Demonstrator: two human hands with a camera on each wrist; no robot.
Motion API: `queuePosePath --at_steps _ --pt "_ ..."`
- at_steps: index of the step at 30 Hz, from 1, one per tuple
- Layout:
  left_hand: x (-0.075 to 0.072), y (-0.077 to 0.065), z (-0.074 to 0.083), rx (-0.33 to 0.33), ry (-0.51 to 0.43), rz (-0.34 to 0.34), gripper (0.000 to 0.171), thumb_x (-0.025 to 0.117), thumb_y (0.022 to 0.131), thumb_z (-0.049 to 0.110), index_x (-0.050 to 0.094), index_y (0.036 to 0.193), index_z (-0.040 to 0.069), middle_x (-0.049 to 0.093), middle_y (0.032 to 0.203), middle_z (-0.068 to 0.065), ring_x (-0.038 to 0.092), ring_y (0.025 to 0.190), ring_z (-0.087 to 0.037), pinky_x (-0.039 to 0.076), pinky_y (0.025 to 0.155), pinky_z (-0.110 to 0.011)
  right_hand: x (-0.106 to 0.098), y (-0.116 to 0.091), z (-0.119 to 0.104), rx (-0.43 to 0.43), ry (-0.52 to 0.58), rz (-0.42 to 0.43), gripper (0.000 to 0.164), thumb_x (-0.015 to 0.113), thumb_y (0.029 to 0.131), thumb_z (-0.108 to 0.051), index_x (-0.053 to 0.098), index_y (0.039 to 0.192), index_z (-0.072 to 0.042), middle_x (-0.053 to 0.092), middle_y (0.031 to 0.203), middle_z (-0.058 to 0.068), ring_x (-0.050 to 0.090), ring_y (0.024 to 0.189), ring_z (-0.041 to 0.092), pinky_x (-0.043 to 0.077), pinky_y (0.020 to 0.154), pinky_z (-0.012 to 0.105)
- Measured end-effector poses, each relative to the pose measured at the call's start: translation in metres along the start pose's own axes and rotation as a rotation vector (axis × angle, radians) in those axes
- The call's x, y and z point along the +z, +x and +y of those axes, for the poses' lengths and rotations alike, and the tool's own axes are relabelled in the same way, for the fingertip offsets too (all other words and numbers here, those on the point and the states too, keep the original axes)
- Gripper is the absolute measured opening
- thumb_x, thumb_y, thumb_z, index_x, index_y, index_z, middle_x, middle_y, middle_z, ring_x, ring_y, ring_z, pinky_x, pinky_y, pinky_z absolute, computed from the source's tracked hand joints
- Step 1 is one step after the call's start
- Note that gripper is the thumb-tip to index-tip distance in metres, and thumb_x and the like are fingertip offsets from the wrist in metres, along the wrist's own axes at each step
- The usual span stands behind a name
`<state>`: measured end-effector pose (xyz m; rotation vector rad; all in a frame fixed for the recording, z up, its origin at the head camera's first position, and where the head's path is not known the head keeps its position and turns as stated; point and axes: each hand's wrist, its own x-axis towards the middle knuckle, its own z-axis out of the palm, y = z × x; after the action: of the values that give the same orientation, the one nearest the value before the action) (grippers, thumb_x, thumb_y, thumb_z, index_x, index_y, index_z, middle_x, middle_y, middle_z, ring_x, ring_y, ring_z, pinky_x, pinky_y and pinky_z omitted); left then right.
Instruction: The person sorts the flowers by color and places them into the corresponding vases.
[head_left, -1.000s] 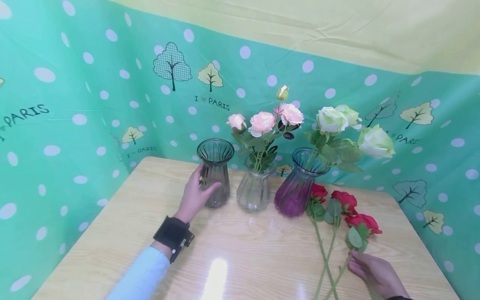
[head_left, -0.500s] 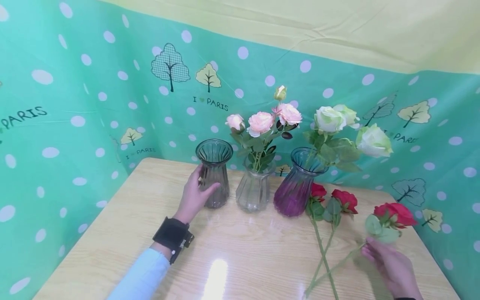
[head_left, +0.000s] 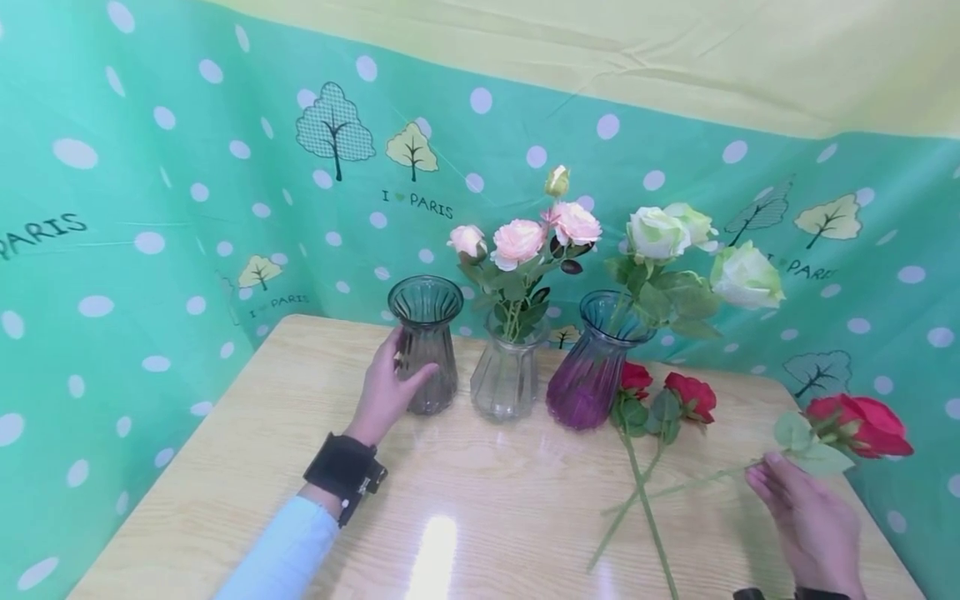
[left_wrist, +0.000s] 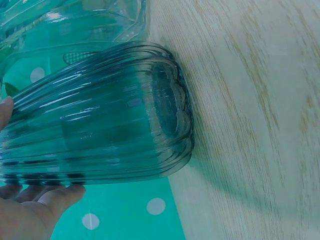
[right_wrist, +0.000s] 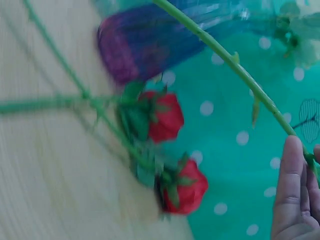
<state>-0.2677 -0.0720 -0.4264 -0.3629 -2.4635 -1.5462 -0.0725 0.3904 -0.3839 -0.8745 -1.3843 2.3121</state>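
My left hand (head_left: 384,393) grips an empty grey glass vase (head_left: 431,367) standing upright at the back left, thumb on one side and fingers on the other. The left wrist view shows the ribbed body of this vase (left_wrist: 95,120) with its base on the wood. At the right, my right hand (head_left: 813,512) pinches a red rose (head_left: 862,423) by its stem, just below the leaves. That stem (right_wrist: 242,75) slants across the right wrist view. Two more red roses (head_left: 692,397) lie on the table with crossed stems.
A clear glass vase (head_left: 504,387) with pink roses (head_left: 519,242) stands beside the grey one. Right of it, a purple-bottomed vase (head_left: 585,387) holds white-green roses (head_left: 658,233). The wooden table (head_left: 300,400) meets a green dotted curtain (head_left: 187,275) behind.
My right hand has raised one red rose from beside the other two and moved right with it, its stem swinging flatter. My left hand has stayed on the grey vase.
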Motion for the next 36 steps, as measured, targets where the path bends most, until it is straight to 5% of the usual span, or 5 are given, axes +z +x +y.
queuePosePath --at_steps 10,18,29,36 --pt "-0.002 0.001 0.000 -0.011 -0.009 0.000 0.087 0.069 0.083 0.036 0.020 0.148 0.007 0.032 0.148 -0.021 0.039 0.131 -0.037 0.040 0.105 -0.049 0.064 -0.019 0.012 -0.207 0.301 -0.054 0.018 0.070 0.080 -0.002 0.070 0.098 0.000 0.073 0.081 0.012 0.072 0.075 0.021 0.059 0.071 0.029" --pt "-0.001 0.001 -0.002 -0.013 -0.008 -0.001 0.088 0.069 0.083 0.037 0.020 0.148 0.007 0.032 0.148 -0.020 0.039 0.132 -0.036 0.041 0.105 -0.049 0.123 -0.039 0.023 -0.291 0.478 -0.090 0.023 0.068 0.080 0.005 0.064 0.102 0.008 0.072 0.081 0.019 0.071 0.073 0.027 0.059 0.069 0.032" --pt "0.001 0.000 -0.001 0.007 0.000 0.001 0.088 0.069 0.083 0.037 0.019 0.148 0.006 0.031 0.149 -0.021 0.038 0.132 -0.037 0.040 0.105 -0.050 0.185 -0.054 0.024 -0.500 0.581 -0.281 0.024 0.065 0.080 0.009 0.056 0.102 0.014 0.069 0.080 0.022 0.070 0.072 0.030 0.058 0.071 0.037" --pt "-0.001 0.000 0.000 0.004 0.020 0.006 0.087 0.068 0.083 0.038 0.021 0.148 0.006 0.032 0.148 -0.020 0.038 0.133 -0.036 0.038 0.107 -0.050 0.222 -0.063 0.021 -0.637 0.473 -0.387 0.030 0.065 0.080 0.010 0.053 0.107 0.009 0.066 0.084 0.019 0.070 0.075 0.029 0.057 0.074 0.038"
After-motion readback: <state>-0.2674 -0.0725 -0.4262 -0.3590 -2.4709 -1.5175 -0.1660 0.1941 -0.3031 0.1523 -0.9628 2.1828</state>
